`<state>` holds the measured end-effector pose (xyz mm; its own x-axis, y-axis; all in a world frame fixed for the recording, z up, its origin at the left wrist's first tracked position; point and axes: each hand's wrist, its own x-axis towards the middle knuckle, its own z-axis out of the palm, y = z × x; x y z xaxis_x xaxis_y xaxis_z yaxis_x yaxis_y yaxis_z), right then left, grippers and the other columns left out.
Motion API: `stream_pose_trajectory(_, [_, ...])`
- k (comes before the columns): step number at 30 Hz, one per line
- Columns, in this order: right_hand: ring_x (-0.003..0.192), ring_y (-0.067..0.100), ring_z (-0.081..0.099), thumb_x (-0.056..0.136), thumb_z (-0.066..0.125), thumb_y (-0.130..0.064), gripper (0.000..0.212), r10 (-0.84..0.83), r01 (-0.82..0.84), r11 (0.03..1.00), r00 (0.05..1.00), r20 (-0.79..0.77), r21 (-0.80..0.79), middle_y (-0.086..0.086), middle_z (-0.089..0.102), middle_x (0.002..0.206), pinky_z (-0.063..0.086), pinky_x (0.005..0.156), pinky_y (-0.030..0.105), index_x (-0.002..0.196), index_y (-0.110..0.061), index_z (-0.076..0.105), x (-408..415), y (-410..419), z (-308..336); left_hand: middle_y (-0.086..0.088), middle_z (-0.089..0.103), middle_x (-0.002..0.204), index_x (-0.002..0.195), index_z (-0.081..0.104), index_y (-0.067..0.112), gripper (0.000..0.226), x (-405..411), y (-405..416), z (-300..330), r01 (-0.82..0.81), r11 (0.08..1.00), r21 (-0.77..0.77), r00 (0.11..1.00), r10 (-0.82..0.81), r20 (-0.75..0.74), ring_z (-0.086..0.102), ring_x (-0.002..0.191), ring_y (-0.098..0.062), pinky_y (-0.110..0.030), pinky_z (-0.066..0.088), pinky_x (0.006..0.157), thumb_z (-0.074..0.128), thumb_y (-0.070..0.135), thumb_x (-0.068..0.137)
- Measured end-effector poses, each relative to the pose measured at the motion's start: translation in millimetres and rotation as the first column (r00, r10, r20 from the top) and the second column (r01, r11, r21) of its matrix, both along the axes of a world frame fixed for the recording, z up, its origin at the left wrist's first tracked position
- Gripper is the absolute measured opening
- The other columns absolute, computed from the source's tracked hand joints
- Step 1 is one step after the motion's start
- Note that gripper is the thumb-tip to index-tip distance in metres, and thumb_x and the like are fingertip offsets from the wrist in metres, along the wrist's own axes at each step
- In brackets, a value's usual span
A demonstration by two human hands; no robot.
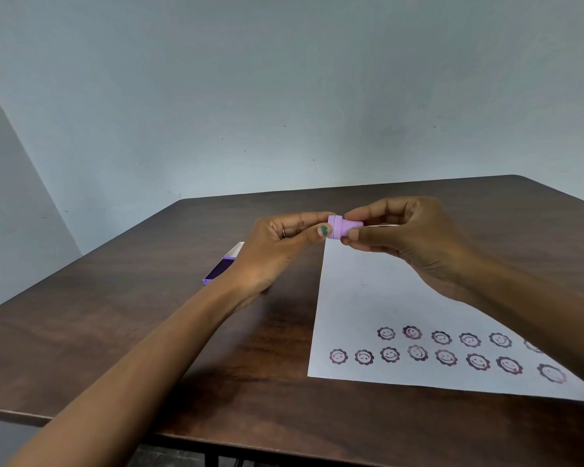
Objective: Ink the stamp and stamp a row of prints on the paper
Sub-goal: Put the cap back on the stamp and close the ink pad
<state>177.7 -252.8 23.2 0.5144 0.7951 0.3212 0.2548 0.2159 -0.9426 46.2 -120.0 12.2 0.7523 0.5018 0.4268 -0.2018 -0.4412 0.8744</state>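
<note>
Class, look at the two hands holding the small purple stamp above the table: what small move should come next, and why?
Probably a short move left to press the small lilac plastic stamp onto the open purple ink pad. Both the left hand and right hand hold it in mid-air, off the white paper sheet, which already carries two rows of flower-face prints; several look faint.

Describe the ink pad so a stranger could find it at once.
On the dark wooden table, look left of the white paper, just behind the left hand. The ink pad is the flat purple open case, the only purple thing lying on the table.
</note>
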Motion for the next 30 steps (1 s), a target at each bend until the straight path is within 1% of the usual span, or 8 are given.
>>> stream_pose_trajectory(2, [0.082, 0.026, 0.071, 0.067, 0.077, -0.006, 0.023, -0.012, 0.012, 1.0, 1.0, 0.015, 0.004, 0.012, 0.074, 0.093, 0.06, 0.076, 0.027, 0.087, -0.014, 0.072, -1, 0, 0, -0.005, 0.07, 0.11, 0.112, 0.066, 0.006, 0.028, 0, 1, 0, -0.011, 1.0, 0.006, 1.0, 0.011, 0.0, 0.066, 0.102, -0.008, -0.013, 0.048, 0.084, 0.063, 0.009, 0.084])
stream_pose_trajectory(7, [0.09, 0.031, 0.07, 0.068, 0.076, -0.004, 0.026, -0.034, 0.034, 0.999, 0.999, 0.041, -0.018, 0.015, 0.073, 0.097, 0.057, 0.084, 0.038, 0.092, -0.011, 0.072, -2, 0, -2, -0.01, 0.069, 0.113, 0.112, 0.066, 0.002, 0.03, 0, 2, -4, -0.033, 0.999, 0.019, 0.999, 0.033, -0.015, 0.066, 0.104, -0.013, -0.02, 0.049, 0.091, 0.065, 0.009, 0.083])
stream_pose_trajectory(14, [0.081, 0.022, 0.071, 0.07, 0.076, -0.007, 0.022, -0.063, 0.063, 0.998, 0.989, 0.137, 0.005, 0.009, 0.075, 0.092, 0.058, 0.077, 0.027, 0.09, -0.016, 0.072, -5, 1, -1, -0.013, 0.07, 0.11, 0.111, 0.067, 0.001, 0.029, -1, 2, -2, -0.031, 0.999, -0.007, 0.999, 0.031, 0.009, 0.067, 0.1, -0.014, -0.017, 0.05, 0.086, 0.065, 0.007, 0.082])
stream_pose_trajectory(19, [0.08, 0.021, 0.071, 0.073, 0.073, -0.016, 0.016, -0.085, 0.075, 0.996, 0.967, 0.24, 0.052, 0.002, 0.075, 0.09, 0.059, 0.076, 0.029, 0.087, -0.024, 0.071, -9, 0, 5, -0.005, 0.072, 0.106, 0.11, 0.067, 0.011, 0.026, -4, 3, 4, 0.008, 1.0, 0.004, 1.0, -0.008, -0.018, 0.067, 0.099, -0.01, -0.013, 0.049, 0.082, 0.064, 0.011, 0.084])
stream_pose_trajectory(23, [0.085, 0.017, 0.069, 0.077, 0.071, -0.02, 0.015, -0.201, 0.207, 0.978, 0.898, 0.392, 0.029, 0.001, 0.074, 0.089, 0.056, 0.078, 0.032, 0.092, -0.021, 0.072, -8, 5, 3, -0.003, 0.073, 0.105, 0.111, 0.068, 0.015, 0.027, -12, 13, 9, -0.025, 0.996, 0.088, 0.995, 0.033, -0.089, 0.067, 0.1, -0.01, -0.015, 0.048, 0.086, 0.064, 0.021, 0.085])
stream_pose_trajectory(25, [0.082, 0.014, 0.067, 0.078, 0.069, -0.016, 0.012, -0.233, 0.26, 0.966, 0.85, 0.473, 0.009, -0.008, 0.07, 0.082, 0.053, 0.072, 0.025, 0.089, -0.02, 0.073, -8, 10, 4, 0.002, 0.073, 0.101, 0.108, 0.069, 0.021, 0.024, -17, 23, 11, -0.08, 0.986, 0.147, 0.99, 0.096, -0.104, 0.067, 0.098, -0.006, -0.015, 0.048, 0.085, 0.063, 0.028, 0.086])
stream_pose_trajectory(27, [0.076, 0.009, 0.063, 0.078, 0.067, -0.013, 0.012, -0.196, 0.262, 0.965, 0.78, 0.594, -0.027, -0.014, 0.064, 0.078, 0.046, 0.063, 0.016, 0.085, -0.02, 0.073, -9, 16, 5, 0.007, 0.073, 0.098, 0.103, 0.07, 0.027, 0.02, -21, 35, 10, -0.182, 0.959, 0.216, 0.973, 0.208, -0.105, 0.066, 0.096, -0.005, -0.023, 0.046, 0.088, 0.061, 0.034, 0.087])
stream_pose_trajectory(30, [0.074, 0.01, 0.059, 0.079, 0.065, -0.009, 0.016, -0.112, 0.252, 0.965, 0.644, 0.757, -0.072, 0.001, 0.07, 0.089, 0.041, 0.062, 0.014, 0.091, -0.015, 0.073, -12, 31, 7, 0.008, 0.073, 0.094, 0.096, 0.072, 0.03, 0.019, -28, 54, 8, -0.307, 0.909, 0.282, 0.931, 0.348, -0.11, 0.065, 0.094, -0.008, -0.041, 0.044, 0.098, 0.06, 0.04, 0.086])
